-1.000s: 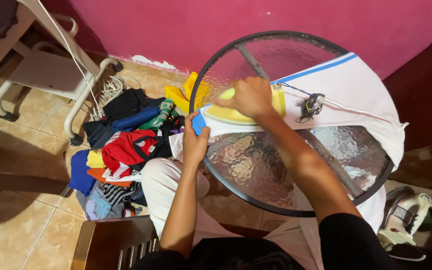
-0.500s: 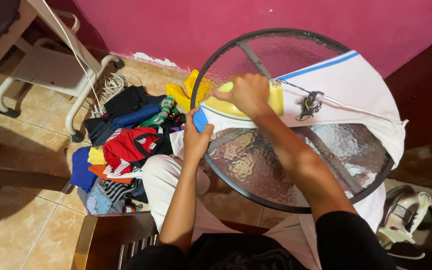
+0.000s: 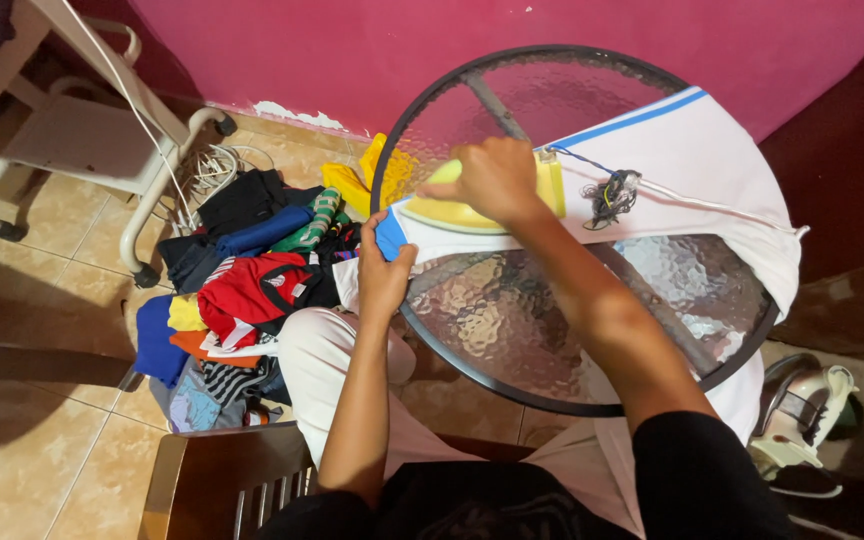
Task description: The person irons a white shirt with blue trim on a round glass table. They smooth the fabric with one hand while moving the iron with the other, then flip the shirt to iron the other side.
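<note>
Two bare hands work a white garment [image 3: 692, 150] on a round glass table [image 3: 512, 330].

Nearest, a wooden chair back [image 3: 222, 480] and the person's pale trousers sit below the table's near rim. The left hand [image 3: 384, 270] is closed, pinching the garment's blue-edged corner at the table's left rim. Just beyond, the right hand [image 3: 492, 178] is wrapped tight around the handle of a yellow iron [image 3: 472, 205], which rests flat on the cloth; its cord [image 3: 607, 192] lies tangled to the right. A heap of coloured clothes [image 3: 242, 290] covers the tiled floor on the left, with a white frame [image 3: 102, 130] farther off before the pink wall [image 3: 372, 50].
</note>
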